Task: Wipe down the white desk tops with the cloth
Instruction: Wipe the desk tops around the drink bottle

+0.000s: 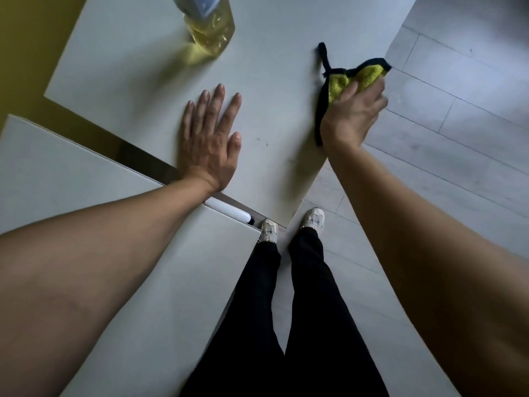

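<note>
Left hand [210, 141] flat, fingers spread wide, palm down on the desk [148, 90] near its front edge. Right hand [350, 117] grips the bunched yellow cloth [356, 77] at the desk's right edge. Bottle [210, 31] of yellow liquid stands at the far edge. Marker [229, 214] on second desk [57, 179], at its edge.

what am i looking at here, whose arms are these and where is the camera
There is no machine here. One wide-angle camera sits on a person's head, looking down, so both bare arms, black trousers and pale shoes are theirs. The left hand lies flat, fingers straight, on the white desk top. The right hand grips a crumpled yellow cloth with black edging near the desk's right edge. A clear bottle of yellow liquid stands on the far side. A white marker with a black tip lies by the gap to a second white desk.
</note>
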Demonstrator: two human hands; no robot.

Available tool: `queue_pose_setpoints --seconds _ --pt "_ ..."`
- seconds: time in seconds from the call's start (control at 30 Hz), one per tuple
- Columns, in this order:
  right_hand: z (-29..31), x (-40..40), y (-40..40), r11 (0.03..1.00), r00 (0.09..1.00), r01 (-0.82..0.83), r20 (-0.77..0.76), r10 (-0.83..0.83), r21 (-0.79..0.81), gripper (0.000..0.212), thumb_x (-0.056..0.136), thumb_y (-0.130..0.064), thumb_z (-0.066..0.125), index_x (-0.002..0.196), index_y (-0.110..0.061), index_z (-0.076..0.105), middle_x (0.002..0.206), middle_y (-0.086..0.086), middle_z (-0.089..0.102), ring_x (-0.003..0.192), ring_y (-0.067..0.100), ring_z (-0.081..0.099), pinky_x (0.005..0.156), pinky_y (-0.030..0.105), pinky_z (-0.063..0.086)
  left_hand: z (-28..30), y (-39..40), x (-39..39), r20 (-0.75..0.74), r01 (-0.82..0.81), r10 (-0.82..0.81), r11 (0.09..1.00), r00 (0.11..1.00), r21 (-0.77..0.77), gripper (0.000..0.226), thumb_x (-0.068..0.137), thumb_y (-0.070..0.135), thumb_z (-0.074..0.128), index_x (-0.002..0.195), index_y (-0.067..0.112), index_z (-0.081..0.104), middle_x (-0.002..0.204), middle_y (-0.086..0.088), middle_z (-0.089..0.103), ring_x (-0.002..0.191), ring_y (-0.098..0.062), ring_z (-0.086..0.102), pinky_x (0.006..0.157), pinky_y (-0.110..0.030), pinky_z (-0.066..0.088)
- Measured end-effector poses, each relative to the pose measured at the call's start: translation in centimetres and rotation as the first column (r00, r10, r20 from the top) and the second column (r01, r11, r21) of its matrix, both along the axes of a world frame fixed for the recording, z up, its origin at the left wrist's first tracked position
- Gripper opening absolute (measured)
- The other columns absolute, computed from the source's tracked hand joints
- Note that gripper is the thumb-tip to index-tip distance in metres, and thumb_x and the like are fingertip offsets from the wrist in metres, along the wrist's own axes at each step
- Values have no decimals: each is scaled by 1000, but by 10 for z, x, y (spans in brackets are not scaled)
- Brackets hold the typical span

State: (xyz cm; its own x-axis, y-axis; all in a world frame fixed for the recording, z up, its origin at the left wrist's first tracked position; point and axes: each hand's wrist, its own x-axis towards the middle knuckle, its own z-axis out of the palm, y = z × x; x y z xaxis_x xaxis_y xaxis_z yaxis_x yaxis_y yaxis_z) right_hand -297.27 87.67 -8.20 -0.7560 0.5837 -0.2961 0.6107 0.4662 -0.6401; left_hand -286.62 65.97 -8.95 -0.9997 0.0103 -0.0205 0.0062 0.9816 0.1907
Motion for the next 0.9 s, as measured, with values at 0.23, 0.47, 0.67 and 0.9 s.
queue_pose_setpoints --seconds 0.23,0.47,0.67,0.9 --pt "3 159 -58 998 998 -56 14 56 -6 59 106 -35 36 154 -2 30 137 25 44 121 46 50 106 48 42 0 -1 0 24 -1 0 1000 1000 1 69 101 38 38 167 27 25 175 -5 19 161 -30 19 131 -51 10" --pt "34 200 -57 975 928 -214 299 222 -60 61 109 -34 34 157 0 17 144 25 39 129 42 43 108 48 36 4 -3 -2 102 7 -7 1000 995 2 68 102 40 33 168 29 20 176 -4 13 161 -29 14 131 -49 5" --pt "48 174 -17 884 730 -450 517 447 -130 38 107 -34 37 125 -1 39 123 25 53 111 43 57 92 48 48 14 -2 -6 262 18 -23 1000 965 22 70 103 42 26 169 28 6 177 -4 -2 163 -27 1 130 -43 -6" --pt "98 107 38 719 596 -679 460 658 -148 36 104 -38 47 123 -7 49 108 15 61 87 29 53 74 34 42 55 33 8 439 -159 122 986 890 50 69 107 34 44 168 21 13 177 -8 1 162 -30 5 130 -41 4"
